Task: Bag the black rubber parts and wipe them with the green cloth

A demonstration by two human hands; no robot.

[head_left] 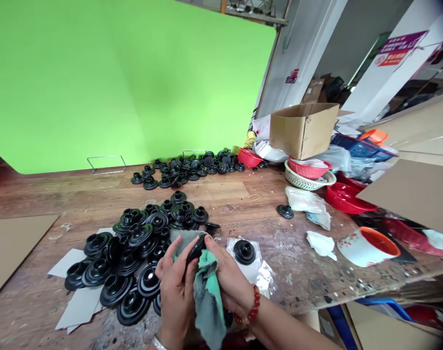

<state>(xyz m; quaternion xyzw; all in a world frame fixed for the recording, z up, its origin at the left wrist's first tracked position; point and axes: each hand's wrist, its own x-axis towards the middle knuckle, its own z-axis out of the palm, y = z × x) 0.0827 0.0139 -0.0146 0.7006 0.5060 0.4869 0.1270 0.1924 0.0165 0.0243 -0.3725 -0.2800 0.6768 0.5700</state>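
My left hand (176, 284) and my right hand (227, 277) meet at the near edge of the wooden table (272, 243). Between them they hold a black round rubber part (195, 249) wrapped in a green and grey cloth (207, 291). My right wrist wears a red bead bracelet (253, 305). Just left of my hands lies a pile of several black rubber parts (134, 253) on grey card pieces. One black part (244, 251) sits on a clear plastic bag to the right of my right hand.
A second heap of black parts (192, 167) lies at the back by a green screen. A single part (285, 211), white rags, a white and orange cup (367, 245), red and white baskets (309, 172) and a cardboard box (303, 129) fill the right side.
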